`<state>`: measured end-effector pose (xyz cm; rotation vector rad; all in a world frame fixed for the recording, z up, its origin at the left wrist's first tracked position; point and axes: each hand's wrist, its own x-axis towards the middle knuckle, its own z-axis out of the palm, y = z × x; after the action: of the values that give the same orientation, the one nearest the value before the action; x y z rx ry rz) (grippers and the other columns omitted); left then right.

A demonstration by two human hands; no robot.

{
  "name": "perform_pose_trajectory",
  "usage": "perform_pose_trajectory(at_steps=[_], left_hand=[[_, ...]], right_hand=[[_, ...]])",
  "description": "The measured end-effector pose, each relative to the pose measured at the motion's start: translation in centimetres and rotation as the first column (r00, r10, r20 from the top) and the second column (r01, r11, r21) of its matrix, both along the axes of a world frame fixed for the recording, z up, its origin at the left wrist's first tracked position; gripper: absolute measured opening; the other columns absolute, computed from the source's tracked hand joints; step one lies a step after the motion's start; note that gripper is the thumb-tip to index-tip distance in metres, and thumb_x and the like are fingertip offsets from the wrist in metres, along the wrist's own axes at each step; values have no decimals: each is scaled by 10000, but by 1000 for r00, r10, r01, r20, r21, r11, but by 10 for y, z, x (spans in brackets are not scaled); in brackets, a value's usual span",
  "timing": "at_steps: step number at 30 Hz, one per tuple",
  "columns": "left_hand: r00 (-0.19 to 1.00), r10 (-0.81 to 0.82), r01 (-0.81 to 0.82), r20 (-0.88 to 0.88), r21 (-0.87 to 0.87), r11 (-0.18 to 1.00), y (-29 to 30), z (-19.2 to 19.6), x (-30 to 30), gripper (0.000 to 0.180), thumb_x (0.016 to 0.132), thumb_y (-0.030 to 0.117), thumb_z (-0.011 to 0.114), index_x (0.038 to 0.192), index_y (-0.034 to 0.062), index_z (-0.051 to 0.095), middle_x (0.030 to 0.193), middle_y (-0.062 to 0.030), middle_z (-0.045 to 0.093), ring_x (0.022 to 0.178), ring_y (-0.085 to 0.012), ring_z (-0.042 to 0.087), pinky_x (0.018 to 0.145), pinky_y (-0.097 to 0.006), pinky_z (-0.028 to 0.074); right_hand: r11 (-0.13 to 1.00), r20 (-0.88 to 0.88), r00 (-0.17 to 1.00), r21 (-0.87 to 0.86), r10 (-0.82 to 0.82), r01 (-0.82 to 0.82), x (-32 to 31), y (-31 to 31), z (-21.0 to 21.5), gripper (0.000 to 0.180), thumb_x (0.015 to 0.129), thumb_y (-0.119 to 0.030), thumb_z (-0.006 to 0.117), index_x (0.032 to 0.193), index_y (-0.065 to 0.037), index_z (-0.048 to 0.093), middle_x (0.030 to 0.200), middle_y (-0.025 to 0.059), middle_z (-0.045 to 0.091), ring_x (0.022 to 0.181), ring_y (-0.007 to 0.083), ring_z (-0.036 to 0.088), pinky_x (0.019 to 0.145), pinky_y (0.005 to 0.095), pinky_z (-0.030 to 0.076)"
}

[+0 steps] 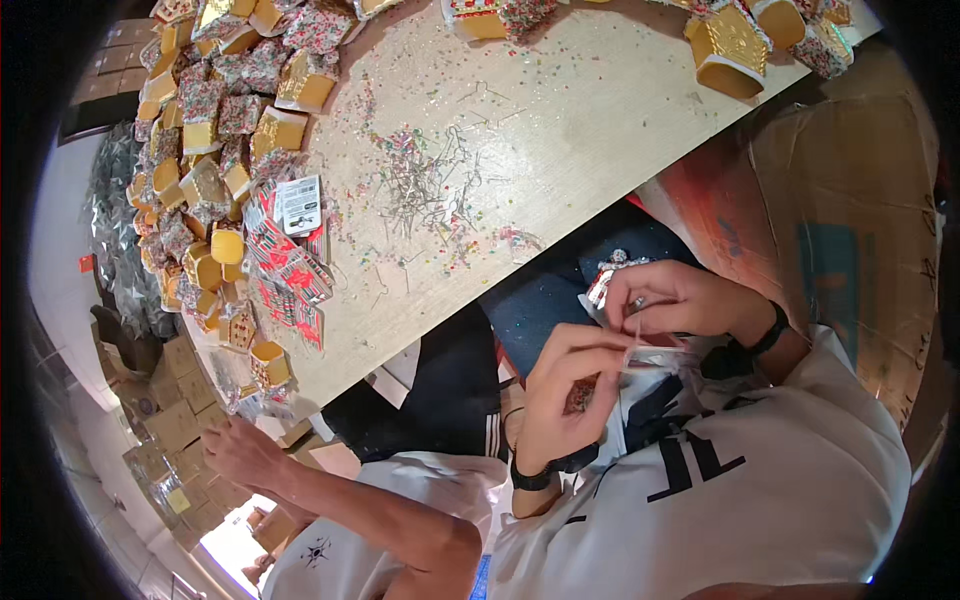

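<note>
White, the card (660, 356) looks light, bendable, best edge-held; left grip (572, 388) pinches it, below right grip (682, 299), whose hold is unclear.

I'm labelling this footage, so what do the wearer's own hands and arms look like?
The left hand and right hand are gloveless. A black left strap and a black right strap circle the wrists, each with a dark, bulky part. The white shirt has bold black markings; its right sleeve is white.
</note>
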<state>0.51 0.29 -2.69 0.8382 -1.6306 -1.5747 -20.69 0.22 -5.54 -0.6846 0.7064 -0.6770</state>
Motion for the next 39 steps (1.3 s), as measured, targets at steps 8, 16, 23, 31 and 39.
perform_pose_trajectory(at_steps=[8, 16, 23, 31, 39], left_hand=[[947, -138, 274, 290, -507, 817, -4, 6, -3, 218, 659, 67, 721, 852, 117, 633, 986, -42, 565, 986, -317, 534, 819, -417, 461], [945, -299, 322, 128, -235, 917, 17, -2, 11, 364, 738, -65, 604, 1061, 78, 693, 859, -73, 437, 828, -251, 486, 707, -326, 420], [999, -45, 48, 23, -156, 987, 14, 1, 10, 144, 886, -76, 519, 945, 29, 597, 879, -155, 592, 716, -214, 548, 679, -299, 439], [984, 115, -106, 134, -73, 992, 22, -5, 6, 119, 917, -43, 570, 1029, -3, 568, 850, -146, 639, 597, -113, 556, 561, -237, 439], [963, 59, -31, 262, -112, 993, 13, -9, 15, 416, 787, 147, 721, 1153, 26, 565, 998, -148, 622, 824, -337, 622, 666, -369, 505]], right_hand=[[974, -261, 958, -219, -116, 59, 0, 2, 18, 229, 883, -30, 454, 1101, -23, 520, 673, 37, 504, 605, 135, 544, 551, 277, 445], [593, -684, 621, -697, -382, -403, -14, -15, 81, 475, 810, -73, 632, 1271, -92, 521, 1011, 103, 539, 898, 302, 586, 740, 375, 497], [275, -466, 321, -826, -824, -493, 22, -72, 39, 533, 766, -194, 732, 1260, -85, 564, 1281, 85, 545, 1259, 325, 464, 1024, 472, 380], [150, -184, 740, -982, -646, -114, 28, -72, 72, 217, 729, -17, 653, 941, -61, 671, 947, 50, 623, 900, 266, 610, 785, 382, 478], [19, -172, 849, -982, -500, -188, -3, -76, 214, 138, 694, -18, 702, 831, -39, 706, 785, 61, 628, 636, 155, 576, 512, 270, 405]])
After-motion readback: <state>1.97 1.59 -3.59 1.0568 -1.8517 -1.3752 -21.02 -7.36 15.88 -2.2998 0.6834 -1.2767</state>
